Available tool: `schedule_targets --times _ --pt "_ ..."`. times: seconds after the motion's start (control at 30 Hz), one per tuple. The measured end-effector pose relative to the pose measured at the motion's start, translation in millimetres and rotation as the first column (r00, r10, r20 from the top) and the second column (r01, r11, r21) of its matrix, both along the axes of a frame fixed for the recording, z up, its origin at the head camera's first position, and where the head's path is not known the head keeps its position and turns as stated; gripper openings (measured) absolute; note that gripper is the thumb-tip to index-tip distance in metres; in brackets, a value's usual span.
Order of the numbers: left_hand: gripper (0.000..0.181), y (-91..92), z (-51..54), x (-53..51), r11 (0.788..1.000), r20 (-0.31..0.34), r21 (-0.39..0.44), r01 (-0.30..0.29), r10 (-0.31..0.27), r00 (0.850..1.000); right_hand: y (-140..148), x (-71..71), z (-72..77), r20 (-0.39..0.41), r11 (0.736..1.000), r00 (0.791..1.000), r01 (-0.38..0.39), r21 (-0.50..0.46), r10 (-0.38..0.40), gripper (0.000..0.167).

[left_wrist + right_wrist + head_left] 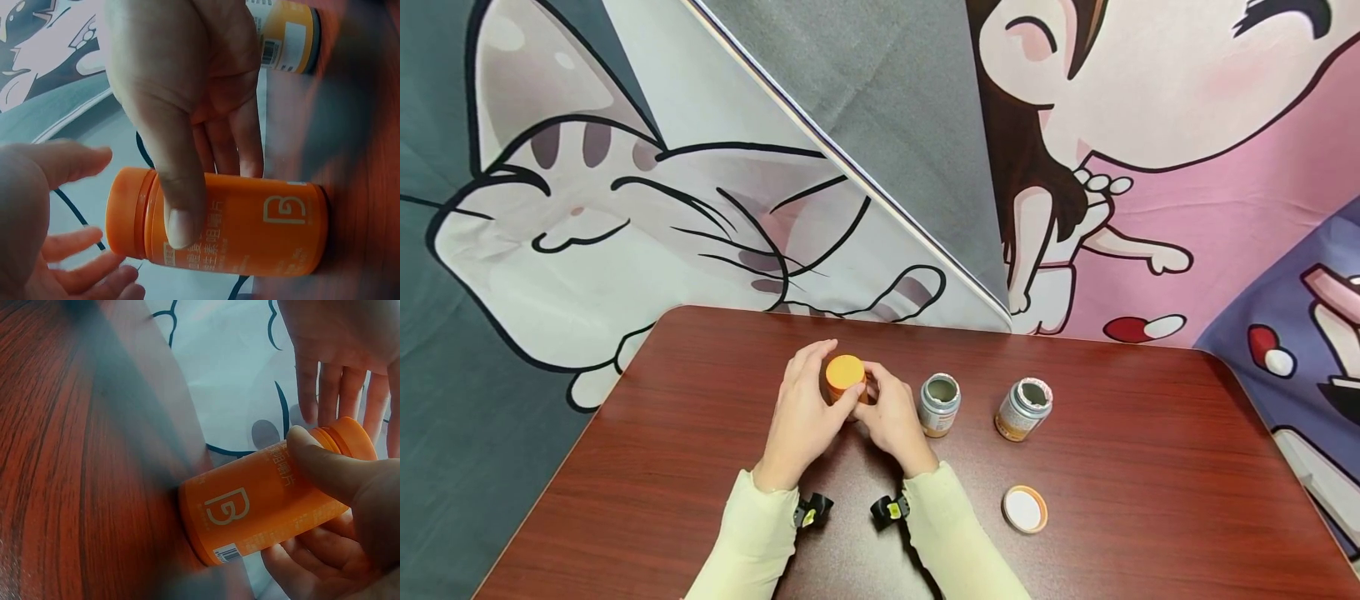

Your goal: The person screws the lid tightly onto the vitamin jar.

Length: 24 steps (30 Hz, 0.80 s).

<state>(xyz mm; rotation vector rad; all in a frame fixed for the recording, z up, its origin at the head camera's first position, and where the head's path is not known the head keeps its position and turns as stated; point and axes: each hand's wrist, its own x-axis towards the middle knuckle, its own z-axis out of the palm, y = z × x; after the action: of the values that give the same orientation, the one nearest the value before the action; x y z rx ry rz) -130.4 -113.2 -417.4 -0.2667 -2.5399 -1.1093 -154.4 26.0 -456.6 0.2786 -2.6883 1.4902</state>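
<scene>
An orange bottle (pixel 237 225) with pale lettering has its orange screw cap (pixel 846 371) on top. My right hand (pixel 891 417) grips the bottle's body, thumb on the near side and fingers behind, as the right wrist view shows. The base is at the tabletop; the bottle tilts a little in the right wrist view. My left hand (pixel 805 408) is spread around the cap, with its thumb and fingers (pixel 75 240) loosely extended. Whether its fingertips touch the cap I cannot tell.
Right of my hands stand two uncapped jars, a nearer one (pixel 939 408) and a farther one (pixel 1022 410). An orange-rimmed lid (pixel 1025 509) with a white inside lies in front of them. The brown table (pixel 1150 500) meets a cartoon-printed cloth (pixel 715 208) at its back.
</scene>
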Motion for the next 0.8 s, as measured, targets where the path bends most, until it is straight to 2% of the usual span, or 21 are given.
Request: schedule_targets --times 0.17,0.47,0.8 --pt "0.065 3.8 -0.9 2.1 0.998 0.015 0.028 -0.062 0.061 0.998 0 0.0 0.4 -0.006 1.000 1.000 0.004 0.011 -0.003 0.047" --pt "0.069 10.6 -5.6 2.6 0.991 -0.002 0.060 -0.123 0.123 0.992 0 -0.1 -0.5 -0.005 1.000 1.000 0.004 0.008 -0.004 0.046" --pt "0.069 15.9 -7.4 3.7 0.986 0.008 0.074 -0.150 0.150 0.989 1 -0.5 0.4 -0.014 1.000 1.000 0.003 0.017 -0.002 0.049"
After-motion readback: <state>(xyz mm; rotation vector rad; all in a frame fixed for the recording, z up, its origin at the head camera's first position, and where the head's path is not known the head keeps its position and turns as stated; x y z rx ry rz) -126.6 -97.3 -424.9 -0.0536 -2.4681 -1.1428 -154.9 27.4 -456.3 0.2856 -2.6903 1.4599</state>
